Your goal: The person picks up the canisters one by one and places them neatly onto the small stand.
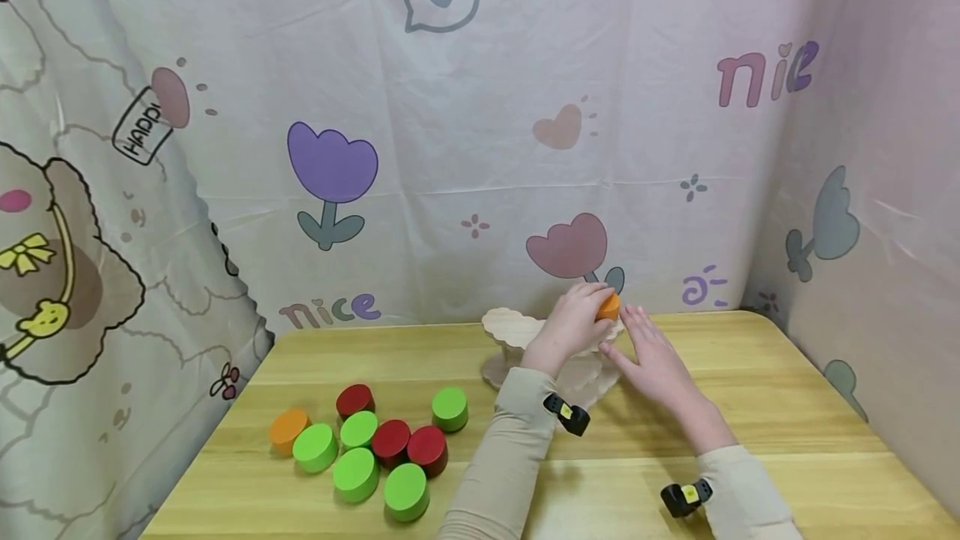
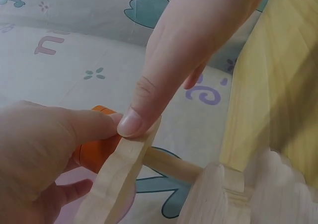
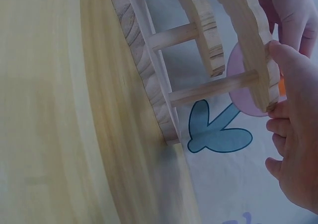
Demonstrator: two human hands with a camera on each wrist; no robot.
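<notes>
An orange cylinder block (image 1: 611, 307) is in my left hand (image 1: 572, 325), gripped between thumb and fingers over the right end of a tiered pale wooden stand (image 1: 512, 328). In the left wrist view, the orange block (image 2: 100, 149) is against the scalloped top shelf (image 2: 117, 177). My right hand (image 1: 658, 363) lies at that shelf's right end with its fingers extended. Its thumb (image 2: 131, 120) touches the shelf edge. From the right wrist, the stand's wooden dowels (image 3: 213, 89) show below the top shelf, while the orange block is mostly hidden behind my right hand.
Left of the stand, several loose cylinder blocks lie on the wooden table (image 1: 247, 490): green ones (image 1: 356, 475), red ones (image 1: 427, 450) and one orange block (image 1: 289, 430). A patterned cloth (image 1: 465, 132) hangs behind the table and along both sides.
</notes>
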